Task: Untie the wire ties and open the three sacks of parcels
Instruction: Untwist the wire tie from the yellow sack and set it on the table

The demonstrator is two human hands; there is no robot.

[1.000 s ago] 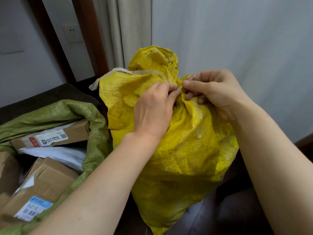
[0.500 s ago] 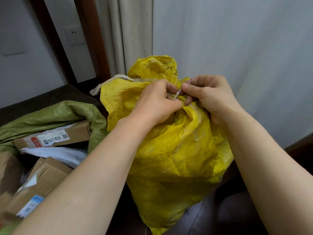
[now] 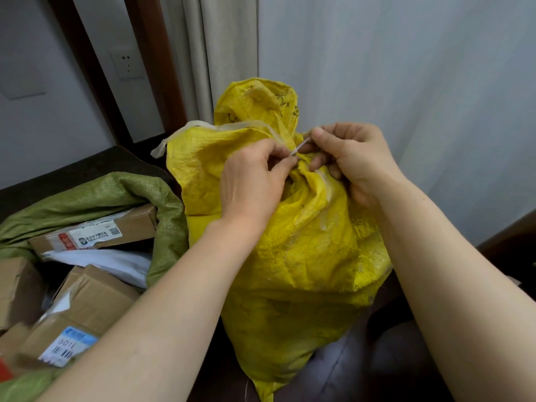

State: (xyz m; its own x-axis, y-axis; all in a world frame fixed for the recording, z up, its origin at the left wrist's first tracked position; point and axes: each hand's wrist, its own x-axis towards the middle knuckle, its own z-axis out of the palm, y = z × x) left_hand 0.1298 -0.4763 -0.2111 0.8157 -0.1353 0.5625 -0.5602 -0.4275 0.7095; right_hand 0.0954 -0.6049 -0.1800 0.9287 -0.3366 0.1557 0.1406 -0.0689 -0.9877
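Observation:
A full yellow woven sack (image 3: 304, 256) stands in the middle, its neck gathered tight. A thin pale wire tie (image 3: 301, 145) sticks out at the neck. My left hand (image 3: 252, 178) pinches the lower end of the tie against the bunched cloth. My right hand (image 3: 351, 158) pinches the tie's upper end between thumb and forefinger, its other fingers curled behind the neck. A pale strip (image 3: 203, 127) runs along the sack's folded top flap. To the left lies a green sack (image 3: 95, 195) with its mouth open.
Cardboard parcels (image 3: 95, 233) with labels and a white mailer (image 3: 110, 264) show inside the green sack. A white wall stands close behind on the right, a curtain (image 3: 220, 53) and dark wooden frame (image 3: 150, 53) behind. Dark floor lies below.
My hands have shifted slightly around the sack's neck, working the tie; the right thumb and forefinger now hold its end higher. The view tilted a little.

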